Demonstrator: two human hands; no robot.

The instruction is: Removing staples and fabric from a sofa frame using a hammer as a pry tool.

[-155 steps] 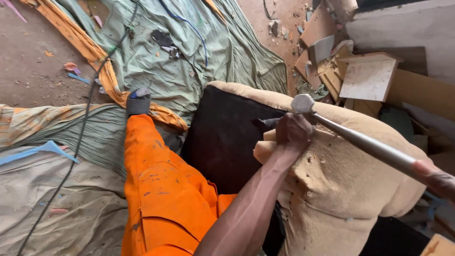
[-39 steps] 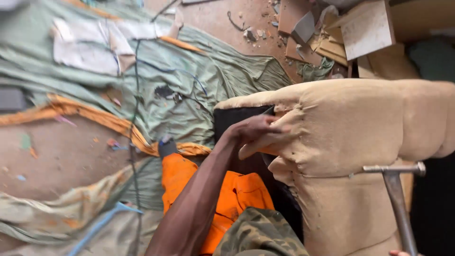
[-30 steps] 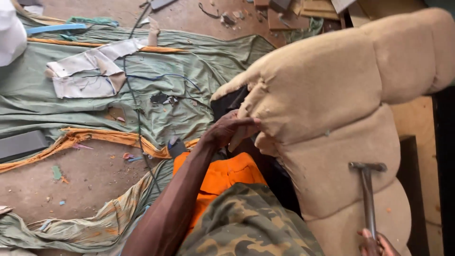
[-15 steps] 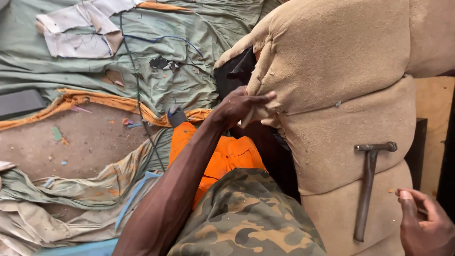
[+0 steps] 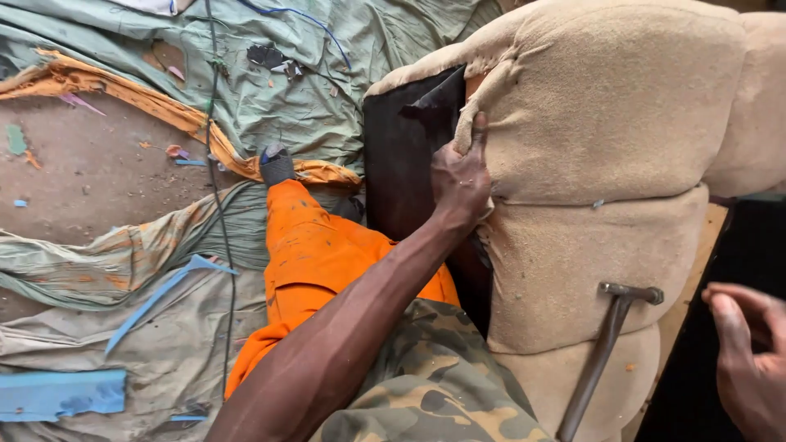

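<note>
My left hand (image 5: pixel 460 176) grips the torn edge of the beige upholstery on a padded chair back (image 5: pixel 606 155), where it meets a black panel (image 5: pixel 403 164). A hammer (image 5: pixel 607 344) with a metal head and a long handle lies on the lower beige cushion, and no hand holds it. My right hand (image 5: pixel 749 360) hovers at the right edge, fingers curled and apart, holding nothing, a little to the right of the hammer. My leg in orange trousers (image 5: pixel 315 262) stretches toward the floor.
Green and grey fabric sheets (image 5: pixel 311 90) cover the dirty floor, with orange trim strips (image 5: pixel 106 90), a thin black cable (image 5: pixel 219 188) and blue strips (image 5: pixel 61 393) at the lower left. Dark space lies right of the chair (image 5: pixel 737 245).
The hammer was held in my right hand earlier; it now rests on the cushion and that hand has let go. My left hand has stayed on the upholstery edge as the view shifted.
</note>
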